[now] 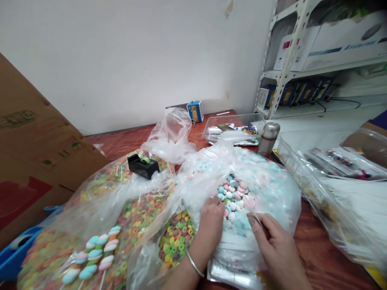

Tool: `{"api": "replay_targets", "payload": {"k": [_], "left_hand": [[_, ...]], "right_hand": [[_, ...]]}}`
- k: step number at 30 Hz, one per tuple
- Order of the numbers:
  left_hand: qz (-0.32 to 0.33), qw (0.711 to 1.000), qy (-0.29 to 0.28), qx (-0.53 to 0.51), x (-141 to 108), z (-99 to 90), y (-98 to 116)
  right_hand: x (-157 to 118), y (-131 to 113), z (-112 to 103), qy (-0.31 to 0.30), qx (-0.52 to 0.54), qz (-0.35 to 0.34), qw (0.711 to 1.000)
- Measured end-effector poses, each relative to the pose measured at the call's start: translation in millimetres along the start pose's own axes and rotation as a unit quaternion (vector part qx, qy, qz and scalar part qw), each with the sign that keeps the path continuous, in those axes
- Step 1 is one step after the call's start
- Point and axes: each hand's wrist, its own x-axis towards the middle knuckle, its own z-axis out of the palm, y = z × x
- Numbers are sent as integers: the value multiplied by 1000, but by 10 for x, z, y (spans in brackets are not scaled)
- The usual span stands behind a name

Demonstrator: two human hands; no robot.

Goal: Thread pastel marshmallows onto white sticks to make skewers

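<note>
An opened clear bag (272, 189) of pastel pink, blue and white candies (232, 191) lies in the middle. At its opening, my left hand (211, 219) has its fingers bent down by the candies; their tips are hidden. My right hand (272, 241), with thumb and fingers pinched together at the bag's near right side, grips something thin that I cannot make out. To the left a large bag (133, 217) holds colourful ring-shaped candies (177, 237). Several skewers of candies (95, 253) rest on that bag. Clear packaging (232, 274) lies between my forearms.
A black tape dispenser (143, 166) sits on the left bag. Behind are a clear tray (232, 121), a metal flask (268, 139) and a small blue box (195, 111). Cardboard (39, 161) stands left, a plastic tray (317, 201) right, near a white shelf (287, 60).
</note>
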Motion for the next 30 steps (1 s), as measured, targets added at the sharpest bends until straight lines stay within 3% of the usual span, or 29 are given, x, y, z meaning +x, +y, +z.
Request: {"api": "replay_targets", "payload": {"k": [4, 7, 14, 17, 19, 22, 24, 27, 30], "left_hand": [[-11, 1000, -19, 3, -38, -58, -15], [1, 1000, -10, -1, -88, -55, -38], [12, 999, 27, -15, -94, 37, -125], [-43, 986, 91, -130, -87, 4, -148], [-121, 944, 111, -286, -86, -40, -142], [-223, 811, 96, -533, -99, -118, -92], [-241, 740, 102, -620, -119, -164, -40], [-245, 712, 125, -646, -153, -206, 31], [-247, 720, 126, -636, -181, -215, 69]], "right_hand": [[268, 18, 175, -87, -62, -15, 994], [441, -2, 304, -115, -80, -30, 990], [405, 7, 394, -102, -83, -17, 991], [244, 16, 293, -81, -75, -7, 994], [89, 20, 231, -75, -92, 9, 993], [-153, 28, 192, -93, -152, 16, 984], [-263, 30, 195, -127, -176, -11, 976], [-316, 13, 227, -192, -175, -57, 964], [-301, -25, 293, -175, -166, -53, 969]]}}
